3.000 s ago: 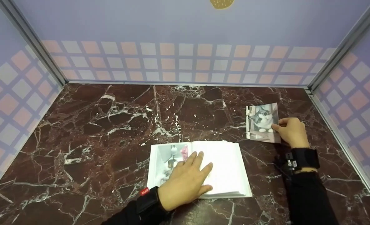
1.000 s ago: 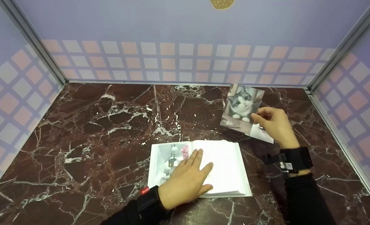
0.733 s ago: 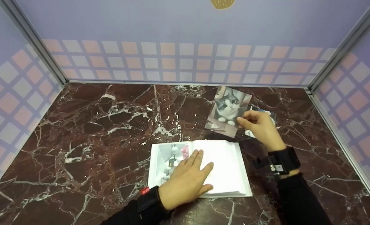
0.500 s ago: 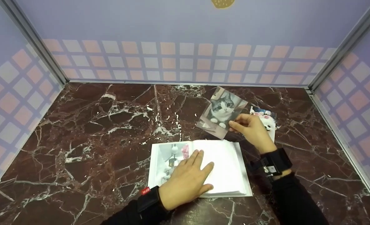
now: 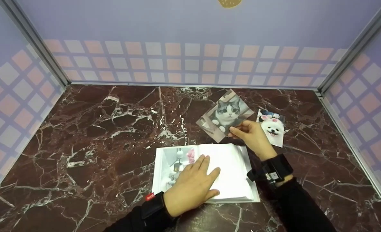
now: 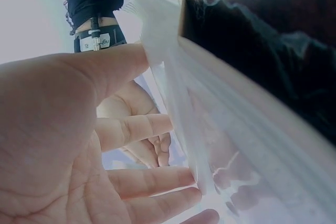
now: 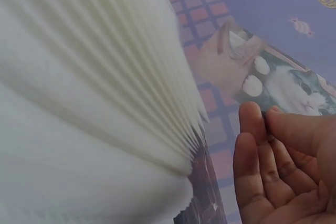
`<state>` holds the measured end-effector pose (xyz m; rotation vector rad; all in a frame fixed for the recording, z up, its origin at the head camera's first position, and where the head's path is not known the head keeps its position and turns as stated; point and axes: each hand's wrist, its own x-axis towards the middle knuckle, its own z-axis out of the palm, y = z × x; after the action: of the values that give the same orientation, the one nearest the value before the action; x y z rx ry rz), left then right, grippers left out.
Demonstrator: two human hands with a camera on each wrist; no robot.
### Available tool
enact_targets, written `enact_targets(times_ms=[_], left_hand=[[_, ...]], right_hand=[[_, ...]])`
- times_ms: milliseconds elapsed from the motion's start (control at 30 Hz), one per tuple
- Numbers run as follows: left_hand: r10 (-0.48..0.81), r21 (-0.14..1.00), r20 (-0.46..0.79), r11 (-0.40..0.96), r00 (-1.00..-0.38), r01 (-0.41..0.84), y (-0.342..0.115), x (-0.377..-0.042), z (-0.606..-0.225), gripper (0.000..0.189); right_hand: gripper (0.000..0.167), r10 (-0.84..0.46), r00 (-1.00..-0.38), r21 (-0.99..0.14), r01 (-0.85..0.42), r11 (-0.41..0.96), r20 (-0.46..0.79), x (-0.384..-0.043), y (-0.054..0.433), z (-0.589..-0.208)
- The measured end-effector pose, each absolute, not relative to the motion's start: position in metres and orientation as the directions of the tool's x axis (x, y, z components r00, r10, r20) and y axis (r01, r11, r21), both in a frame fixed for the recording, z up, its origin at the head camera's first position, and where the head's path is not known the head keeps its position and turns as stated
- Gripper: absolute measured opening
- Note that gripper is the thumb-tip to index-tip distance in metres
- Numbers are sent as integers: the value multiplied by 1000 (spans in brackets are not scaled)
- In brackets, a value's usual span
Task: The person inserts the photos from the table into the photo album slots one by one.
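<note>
A photo album (image 5: 232, 174) lies spread on the table, a picture on its left page and a white right page. My left hand (image 5: 192, 190) rests across the middle of it with fingers straight; the left wrist view shows the fingertips at the pages. Between thumb and fingers my right hand (image 5: 251, 135) pinches a cat photo (image 5: 225, 112) by its lower right edge, tilted beyond the album's top edge. In the right wrist view the cat photo (image 7: 283, 82) rises from the pinch, beside the fanned album pages (image 7: 105, 77). A dog photo (image 5: 274, 130) lies right of my right hand.
The dark red marbled table (image 5: 97, 145) is enclosed by a lilac back wall (image 5: 177, 25) with a checked band and by side walls left and right. A black strap (image 5: 277, 167) is around my right wrist.
My right hand has lifted the cat photo from the right side, carried it left and turned it clockwise. The dog photo underneath is uncovered. My left hand has stayed on the album.
</note>
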<state>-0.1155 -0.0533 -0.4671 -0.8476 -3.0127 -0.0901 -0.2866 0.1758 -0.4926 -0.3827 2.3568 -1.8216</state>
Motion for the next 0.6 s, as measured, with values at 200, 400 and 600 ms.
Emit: enact_targets(times_ms=[200, 400, 600], left_hand=[[525, 43, 42, 849, -850, 526, -54, -115, -468, 61], [527, 45, 54, 847, -848, 529, -54, -115, -469, 60], [529, 43, 60, 846, -846, 532, -53, -115, -468, 60]], right_hand=[[21, -292, -956, -969, -82, 234, 10, -285, 174, -494], [24, -291, -957, -973, -46, 226, -23, -284, 171, -496], [24, -310, -950, -982, -22, 185, -37, -282, 169, -497]])
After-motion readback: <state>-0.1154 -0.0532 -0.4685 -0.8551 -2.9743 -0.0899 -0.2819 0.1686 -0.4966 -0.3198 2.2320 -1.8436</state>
